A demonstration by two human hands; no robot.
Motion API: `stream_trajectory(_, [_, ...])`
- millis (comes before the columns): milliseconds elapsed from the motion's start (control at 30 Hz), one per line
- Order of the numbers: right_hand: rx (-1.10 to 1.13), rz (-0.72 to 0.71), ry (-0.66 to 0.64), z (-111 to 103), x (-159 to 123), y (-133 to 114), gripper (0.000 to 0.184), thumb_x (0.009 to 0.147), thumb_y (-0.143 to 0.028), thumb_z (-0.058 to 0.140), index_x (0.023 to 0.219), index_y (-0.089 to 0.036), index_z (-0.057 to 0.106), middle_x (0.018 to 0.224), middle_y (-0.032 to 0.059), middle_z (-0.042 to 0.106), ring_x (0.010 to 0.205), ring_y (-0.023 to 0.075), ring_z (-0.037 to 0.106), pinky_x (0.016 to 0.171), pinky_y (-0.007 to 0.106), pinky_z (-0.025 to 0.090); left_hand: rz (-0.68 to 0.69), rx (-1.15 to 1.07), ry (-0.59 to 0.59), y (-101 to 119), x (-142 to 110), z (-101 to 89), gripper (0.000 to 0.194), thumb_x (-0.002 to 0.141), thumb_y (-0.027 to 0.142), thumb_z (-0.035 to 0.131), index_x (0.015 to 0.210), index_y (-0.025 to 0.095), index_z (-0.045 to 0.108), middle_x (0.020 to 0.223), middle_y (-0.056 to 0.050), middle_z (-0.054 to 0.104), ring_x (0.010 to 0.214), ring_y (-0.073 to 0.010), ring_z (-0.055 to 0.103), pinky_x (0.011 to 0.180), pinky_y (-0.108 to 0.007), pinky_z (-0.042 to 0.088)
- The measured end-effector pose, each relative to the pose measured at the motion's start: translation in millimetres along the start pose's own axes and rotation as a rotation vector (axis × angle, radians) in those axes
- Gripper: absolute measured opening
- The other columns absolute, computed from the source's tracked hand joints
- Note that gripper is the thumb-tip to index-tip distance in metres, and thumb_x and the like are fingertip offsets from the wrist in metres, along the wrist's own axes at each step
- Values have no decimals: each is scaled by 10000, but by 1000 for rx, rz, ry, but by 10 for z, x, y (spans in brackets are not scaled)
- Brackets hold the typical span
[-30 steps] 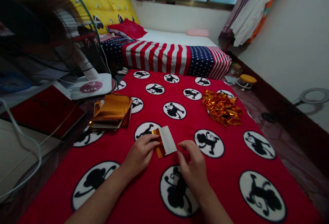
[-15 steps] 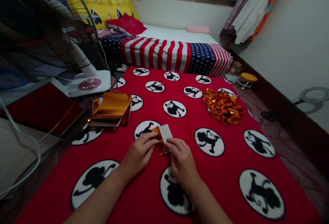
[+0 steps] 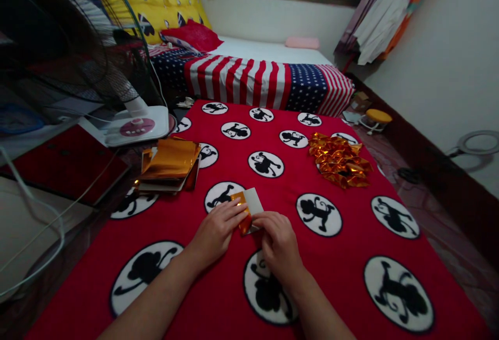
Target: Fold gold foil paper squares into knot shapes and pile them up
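A small sheet of gold foil paper (image 3: 249, 206), its white back showing, lies partly folded on the red blanket (image 3: 351, 257) with black monkey prints. My left hand (image 3: 216, 231) pinches the sheet's gold left edge. My right hand (image 3: 277, 241) is closed on its near right edge. Both hands rest on the blanket, close together. A stack of flat gold sheets (image 3: 169, 166) lies to the left. A heap of folded gold pieces (image 3: 339, 159) lies at the far right.
A standing fan (image 3: 78, 59) with a white base (image 3: 136, 127) stands at the left, beside a red board (image 3: 62, 163) and a white cable (image 3: 31, 210). Behind the blanket is a bed with a stars-and-stripes cover (image 3: 265, 82). A small yellow stool (image 3: 376, 119) sits by the right wall.
My right hand has moved left onto the sheet and closed on its near edge. More of the white back is now covered. The left hand has stayed on the sheet.
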State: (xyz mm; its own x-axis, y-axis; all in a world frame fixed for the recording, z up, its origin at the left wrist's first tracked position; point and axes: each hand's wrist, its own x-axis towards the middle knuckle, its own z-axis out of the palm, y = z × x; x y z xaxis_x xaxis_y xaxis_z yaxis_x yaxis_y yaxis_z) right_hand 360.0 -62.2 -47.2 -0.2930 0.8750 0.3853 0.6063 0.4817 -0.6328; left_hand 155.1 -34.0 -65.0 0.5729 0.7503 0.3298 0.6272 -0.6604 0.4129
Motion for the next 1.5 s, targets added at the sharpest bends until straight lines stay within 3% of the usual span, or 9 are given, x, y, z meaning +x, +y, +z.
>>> stream_trajectory(167, [-31, 25, 57, 4, -32, -30, 388, 762, -33, 546, 1105, -210, 598, 1170, 75, 589, 1074, 220, 525, 901, 379, 403, -7, -8, -30, 4, 22, -25, 507, 864, 17, 433, 1316, 231, 514, 1392, -62, 544, 1321, -238, 463, 1073, -522, 405])
stream_trajectory(467, [-69, 18, -13, 30, -53, -5, 209, 829, -130, 616, 999, -239, 671, 1071, 55, 621, 1010, 222, 531, 831, 382, 408, 10, -114, 166, 16, -2, -26, 271, 872, 87, 532, 1060, 226, 668, 1167, -68, 684, 1131, -205, 605, 1020, -453, 448])
stream_trajectory(733, [35, 111, 20, 38, -62, 38, 280, 759, -120, 707, 1006, -251, 688, 1030, 44, 644, 981, 226, 547, 843, 390, 422, -95, -208, 29, 95, 51, -159, 337, 773, 193, 699, 1099, 275, 670, 1221, -41, 659, 1148, -221, 582, 1033, -455, 419])
stream_trajectory(1067, [73, 146, 50, 47, -40, 59, 219, 761, -118, 710, 939, -247, 703, 988, 33, 643, 950, 208, 558, 843, 370, 438, -22, -159, 129, 37, 59, -28, 137, 866, 228, 626, 971, 273, 701, 1116, -22, 712, 1100, -209, 614, 972, -437, 449])
stream_trajectory(1500, [-38, 178, 35, 59, -64, 37, 51, 826, -169, 666, 816, -219, 667, 861, 25, 586, 843, 188, 511, 757, 340, 396, -32, -168, 122, 16, 64, -22, 124, 850, 218, 642, 929, 271, 721, 1111, -41, 706, 1081, -219, 610, 943, -435, 462])
